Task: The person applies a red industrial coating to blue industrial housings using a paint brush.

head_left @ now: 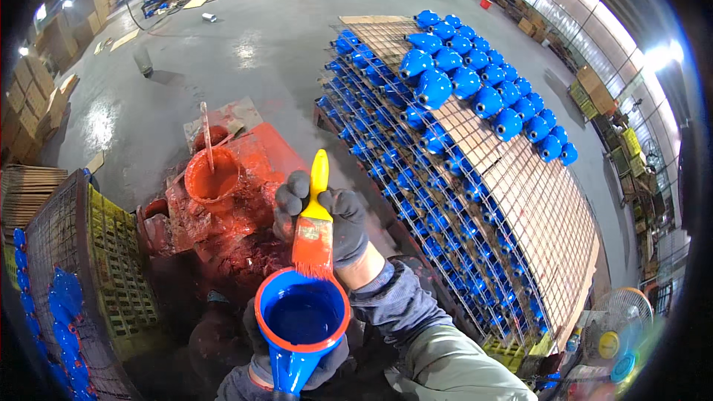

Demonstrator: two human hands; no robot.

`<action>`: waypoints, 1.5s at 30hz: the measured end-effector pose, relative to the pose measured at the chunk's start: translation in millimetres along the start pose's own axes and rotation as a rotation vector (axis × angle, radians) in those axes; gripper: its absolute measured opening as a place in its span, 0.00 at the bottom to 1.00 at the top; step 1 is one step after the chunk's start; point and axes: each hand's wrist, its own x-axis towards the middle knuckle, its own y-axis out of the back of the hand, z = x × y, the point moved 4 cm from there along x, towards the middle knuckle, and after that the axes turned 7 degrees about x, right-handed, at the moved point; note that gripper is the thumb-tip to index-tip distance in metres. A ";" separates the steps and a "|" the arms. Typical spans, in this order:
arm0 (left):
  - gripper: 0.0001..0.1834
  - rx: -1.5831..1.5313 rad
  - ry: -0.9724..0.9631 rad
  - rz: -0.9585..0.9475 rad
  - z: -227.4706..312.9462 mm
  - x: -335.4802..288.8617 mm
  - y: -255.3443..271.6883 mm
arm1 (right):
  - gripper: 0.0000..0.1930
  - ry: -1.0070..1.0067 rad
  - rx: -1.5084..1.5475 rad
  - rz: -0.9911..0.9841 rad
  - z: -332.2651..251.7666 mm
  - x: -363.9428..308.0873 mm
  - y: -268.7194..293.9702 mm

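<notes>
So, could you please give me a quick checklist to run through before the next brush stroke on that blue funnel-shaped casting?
1. Left hand grips the blue funnel-shaped casting by its neck: ok.
2. Right hand holds the yellow-handled paintbrush: ok.
3. Bristles meet the casting's red-painted rim: ok.
4. Rim fully coated: cannot tell, near side looks covered.
5. Orange paint bucket with stirring stick close by: ok.
6. Paint left in bucket: cannot tell.

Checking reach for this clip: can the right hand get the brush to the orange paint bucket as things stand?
Probably yes: the right hand holds the brush just beside the paint bucket, whose top is open except for a stick.
</notes>
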 end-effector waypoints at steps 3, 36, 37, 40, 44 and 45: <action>0.61 0.114 -0.069 0.059 4.6 -6.1 7.5 | 0.20 -0.023 0.057 -0.059 7.6 2.5 -3.6; 0.42 0.866 -0.821 -0.002 65.1 -6.6 -86.4 | 0.14 0.690 -1.513 0.344 1.4 -25.0 -40.0; 0.42 0.874 -0.822 -0.008 64.5 -7.4 -88.7 | 0.14 0.693 -1.510 0.335 -1.6 -26.2 -36.2; 0.43 0.785 -0.772 -0.125 64.5 -13.7 -97.3 | 0.16 0.604 -1.156 0.441 -8.8 -28.4 -27.5; 0.42 1.121 -0.826 -0.099 77.6 -20.2 -100.9 | 0.22 0.570 -1.036 0.434 -12.0 -27.0 -31.7; 0.40 1.181 -0.944 -0.069 79.1 -20.4 -105.4 | 0.22 0.561 -1.037 0.436 -8.7 -27.0 -33.0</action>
